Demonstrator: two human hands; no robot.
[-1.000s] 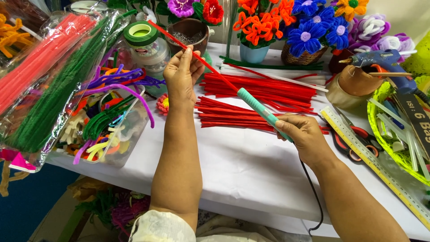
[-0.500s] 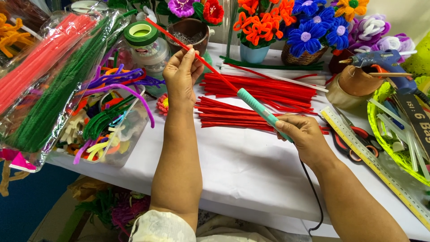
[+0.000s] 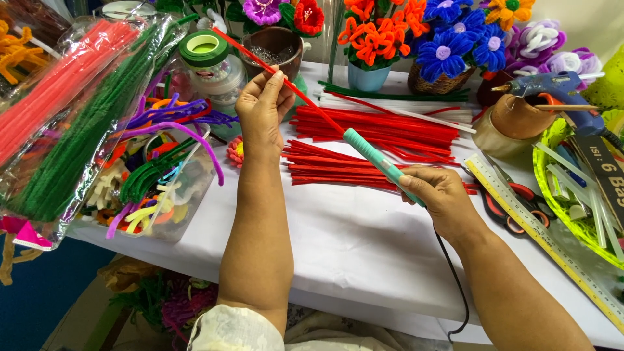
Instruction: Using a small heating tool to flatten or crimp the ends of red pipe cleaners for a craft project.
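Observation:
My left hand [image 3: 262, 104] pinches a long red pipe cleaner [image 3: 260, 62] that slants up to the left above the table. A teal, corded tool [image 3: 377, 159] is gripped in my right hand [image 3: 439, 195]; its tip lies along the same red pipe cleaner. Under both hands, two heaps of red pipe cleaners [image 3: 390, 133] lie on the white table [image 3: 351, 240].
Bags of pink and green pipe cleaners [image 3: 71, 110] and a clear box of mixed ones [image 3: 162, 175] sit left. Pipe-cleaner flowers in pots [image 3: 390, 39] line the back. A blue glue gun [image 3: 552, 84], ruler [image 3: 539, 227], scissors [image 3: 513, 201] and yellow-green basket [image 3: 572, 195] are right.

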